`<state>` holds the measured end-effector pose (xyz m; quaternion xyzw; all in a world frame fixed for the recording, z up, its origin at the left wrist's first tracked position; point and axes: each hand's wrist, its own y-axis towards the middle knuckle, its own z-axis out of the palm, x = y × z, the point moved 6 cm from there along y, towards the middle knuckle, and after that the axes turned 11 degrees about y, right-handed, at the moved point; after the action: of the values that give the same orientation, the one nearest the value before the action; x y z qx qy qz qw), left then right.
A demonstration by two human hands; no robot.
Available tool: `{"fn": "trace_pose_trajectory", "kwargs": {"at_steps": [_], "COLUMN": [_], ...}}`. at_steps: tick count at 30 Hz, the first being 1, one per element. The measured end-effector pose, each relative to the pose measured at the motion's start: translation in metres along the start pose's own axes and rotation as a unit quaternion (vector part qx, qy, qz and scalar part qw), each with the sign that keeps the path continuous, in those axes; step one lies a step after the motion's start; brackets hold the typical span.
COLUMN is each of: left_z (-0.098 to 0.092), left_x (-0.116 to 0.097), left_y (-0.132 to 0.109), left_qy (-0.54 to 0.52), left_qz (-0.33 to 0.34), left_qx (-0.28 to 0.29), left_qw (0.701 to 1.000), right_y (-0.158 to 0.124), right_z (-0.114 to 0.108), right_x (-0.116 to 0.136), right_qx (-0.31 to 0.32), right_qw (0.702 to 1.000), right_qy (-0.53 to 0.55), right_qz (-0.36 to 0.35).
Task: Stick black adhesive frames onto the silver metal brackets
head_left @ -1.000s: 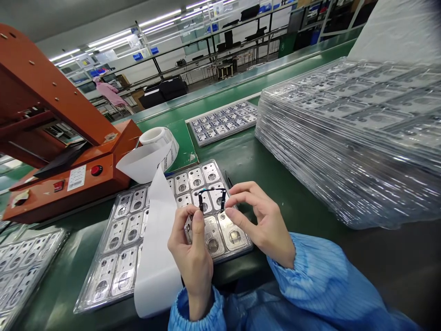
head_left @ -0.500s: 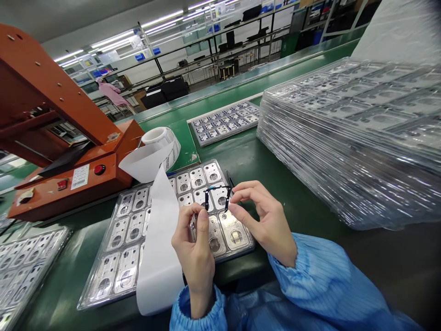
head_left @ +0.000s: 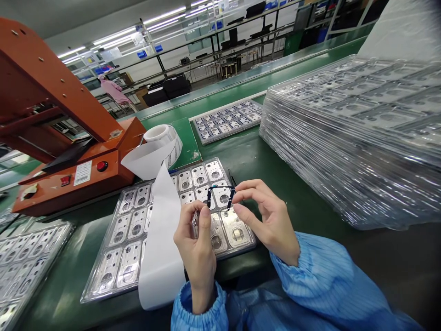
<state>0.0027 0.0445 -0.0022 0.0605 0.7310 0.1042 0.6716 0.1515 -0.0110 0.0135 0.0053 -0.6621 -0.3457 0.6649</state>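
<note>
While the bench has stayed as it was a second ago, both hands have drifted slightly toward the right edge of the clear tray (head_left: pixel 87 295). The left hand (head_left: pixel 195 248) pinches a silver plate (head_left: pixel 195 219) between thumb and fingers. From those fingertips a dark, bracket-shaped strip (head_left: pixel 221 186) stands over the tray's near right part. The right hand (head_left: pixel 267 216) has thumb and fingers spread beside the strip's right leg; whether they touch it, I cannot tell.

Frame (head_left: pixel 208 196) over tray (head_left: pixel 241 249), machine (head_left: pixel 76 103) left — stack (head_left: pixel 344 161) right
</note>
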Motion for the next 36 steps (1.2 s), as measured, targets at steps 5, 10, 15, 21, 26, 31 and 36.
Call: {"fn": "trace_pose_trajectory", "kwargs": {"at_steps": [5,10,15,21,26,31,36], "left_z": [0.0006,0.0008,0.0017,0.0013,0.0003,-0.0007,0.0006], "left_x": [0.0,-0.0003,-0.0005,-0.0002,-0.001,-0.0002,0.0013], "left_y": [-0.0008,-0.001,-0.001,-0.0005,0.0003,0.0012,0.0024], "left_qy": [0.004,0.01,0.011,0.008,0.003,-0.028,-0.079], "left_qz": [-0.007,-0.007,-0.008,-0.005,-0.006,-0.027,-0.057], "left_qx": [0.006,0.009,0.016,0.009,0.006,-0.001,-0.011], "left_qw": [1.0,1.0,1.0,1.0,1.0,0.999,0.995], "right_y": [0.0001,0.0004,-0.0005,0.0013,0.0012,-0.0006,0.0001], "right_z": [-0.0006,0.0004,-0.0002,0.0002,-0.0009,-0.0023,-0.0042], "right_x": [-0.0002,-0.002,-0.0027,-0.0016,0.0023,0.004,0.005], "right_qx": [-0.003,0.0,-0.001,-0.005,-0.02,-0.022,-0.039], "right_qw": [1.0,1.0,1.0,1.0,0.999,0.999,0.998], "right_qy": [-0.006,-0.01,-0.012,-0.018,-0.019,-0.011,0.0], "right_qz": [0.004,0.013,0.011,0.0,-0.026,-0.035,-0.043]}}
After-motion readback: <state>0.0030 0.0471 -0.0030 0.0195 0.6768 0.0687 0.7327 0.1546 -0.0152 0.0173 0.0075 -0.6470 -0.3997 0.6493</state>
